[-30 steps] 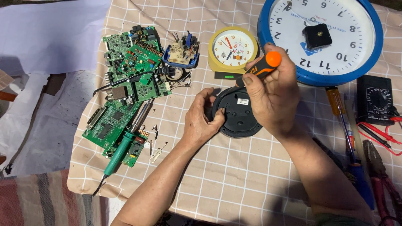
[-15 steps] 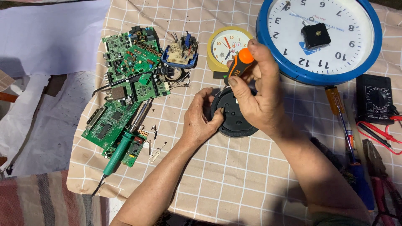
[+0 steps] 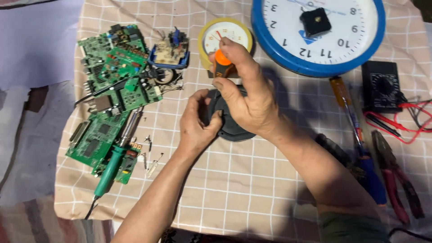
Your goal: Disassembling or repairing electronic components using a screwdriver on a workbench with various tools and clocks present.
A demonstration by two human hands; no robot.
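Head view, 1 frame, catalogued by me from the near edge outward. Nearest: 2 bare forearms rose from the bottom edge over a checked tablecloth (image 3: 234,189). Next, at mid-table, I logged a dark round housing (image 3: 234,131) lying flat on the cloth, partly hidden by both hands. Left hand (image 3: 198,123): curled against the housing's left rim, thumb and fingers pinching it, so I recorded it as grasping the housing. Right hand (image 3: 245,96): laid over the top of the housing and clenched around an orange-handled screwdriver (image 3: 222,63), whose orange cap showed between thumb and forefinger; I could not see its tip.

Left of the hands: 1 green soldering iron (image 3: 112,164) lying across the lowest of several green circuit boards (image 3: 112,72), with a few small loose metal parts (image 3: 150,155) on the cloth just beside it. Right of the hands, near the table's edge: 1 screwdriver with an amber and blue grip (image 3: 355,130), 1 pair of red-handled pliers (image 3: 396,175), and red test leads (image 3: 405,121) running to a black multimeter (image 3: 381,85).

Farther back: 1 small blue-framed board with coils (image 3: 170,51) beside the green boards, 1 small yellow round clock (image 3: 227,33) just behind the right hand, and farthest, 1 large blue-rimmed wall clock (image 3: 319,31) lying face up with a black square module at its centre.
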